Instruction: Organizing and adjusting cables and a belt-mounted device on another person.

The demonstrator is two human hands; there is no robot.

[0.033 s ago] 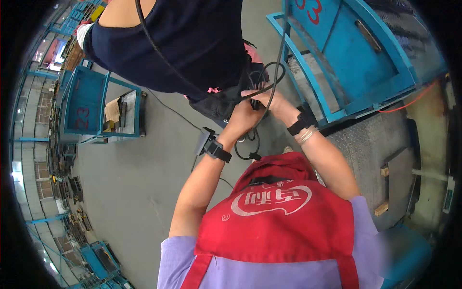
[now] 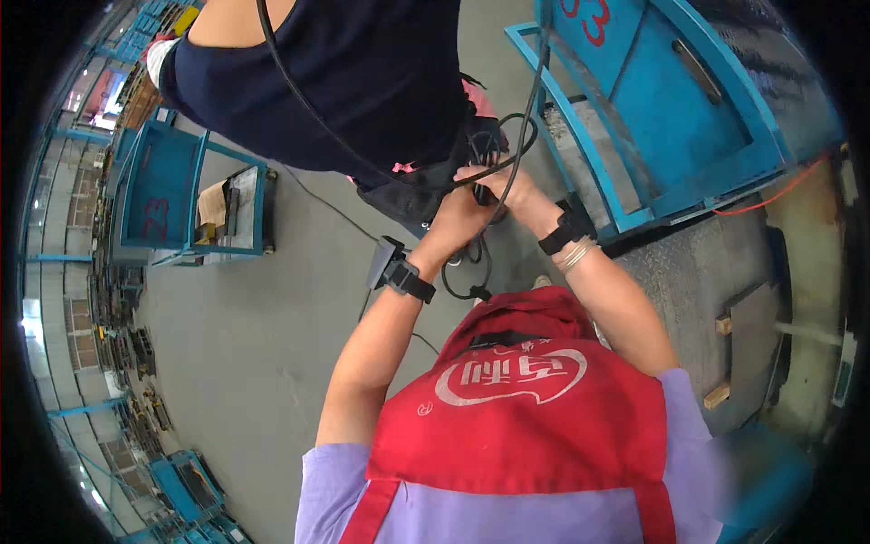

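My left hand (image 2: 460, 218) and my right hand (image 2: 513, 187) are close together at the waist of another person in a dark sleeveless top (image 2: 362, 82). My right hand's fingers are closed round a black cable (image 2: 519, 150), which loops above the hands and runs up past the person. Curled against a small dark piece, my left hand hides most of what it grips. A dark waist pouch (image 2: 399, 201) on the person lies just left of my hands. More cable loops (image 2: 488, 272) hang below them. A black strap sits on each of my wrists, with a dark box on the left one.
A large blue metal cart (image 2: 666, 109) stands close on the right, above metal plates with wooden blocks (image 2: 718, 396). A smaller blue cart (image 2: 159, 195) is at the left. A thin cable (image 2: 335, 210) trails across the grey floor (image 2: 263, 344). Racks line the far left.
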